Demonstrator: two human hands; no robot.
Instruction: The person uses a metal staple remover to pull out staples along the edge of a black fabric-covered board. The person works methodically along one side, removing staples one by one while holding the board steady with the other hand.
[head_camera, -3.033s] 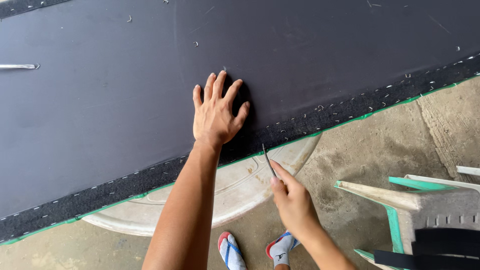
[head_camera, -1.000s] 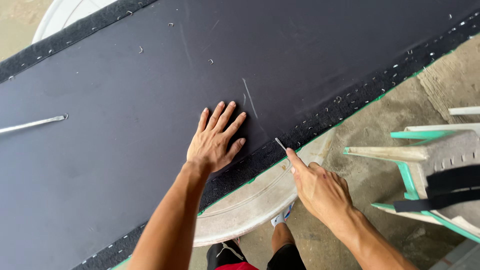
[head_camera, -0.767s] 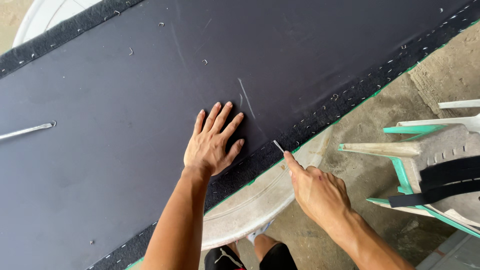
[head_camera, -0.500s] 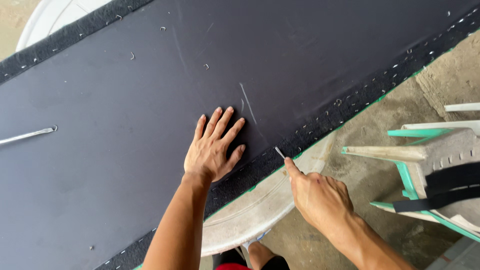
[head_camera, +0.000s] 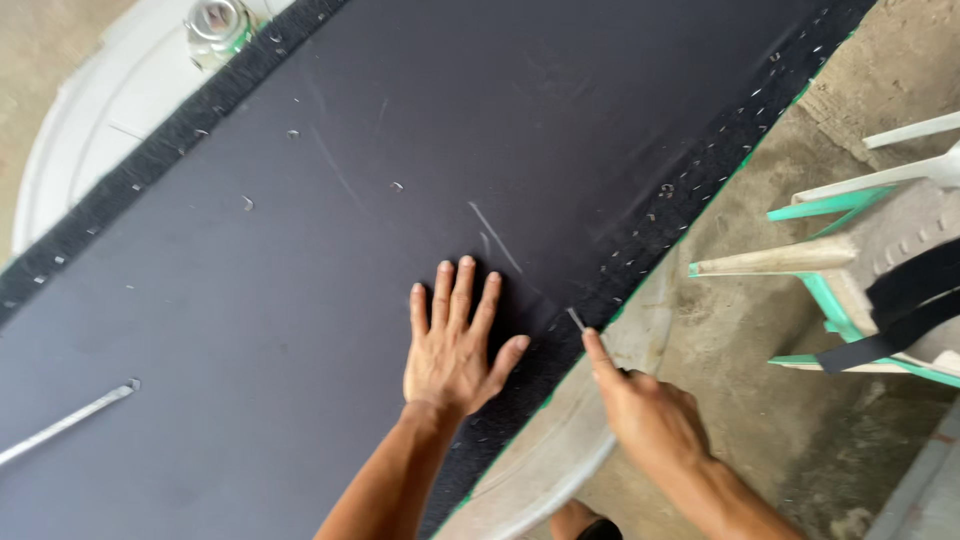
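Down at the near edge of the big black panel (head_camera: 400, 150), the person's left hand (head_camera: 452, 345) lies flat, palm down, its fingers (head_camera: 462, 290) spread open and pressing on the smooth dark face. Just to its right, the right hand (head_camera: 645, 415) is closed around a small metal blade (head_camera: 576, 319), the forefinger stretched along it and the tip of the blade touching the rough black strip (head_camera: 640, 240) that runs along the panel's edge. That strip is dotted with staples (head_camera: 665, 190), and a thin green edge (head_camera: 760, 135) shows beside it. A matching strip runs along the far side of the panel. A pale scratch (head_camera: 495, 235) marks the panel a little above the left fingers. Under the panel sits a white round worktop (head_camera: 560, 460), its rim showing below the two hands and again at the far upper left, where a small shiny thing (head_camera: 215, 22) rests; I cannot tell what it is. A thin metal rod (head_camera: 70, 420) lies on the panel well off to the left. On the concrete floor (head_camera: 760, 400) to the right stands a white and green plastic chair (head_camera: 850, 190) with a black strap (head_camera: 900, 305) hanging across it.
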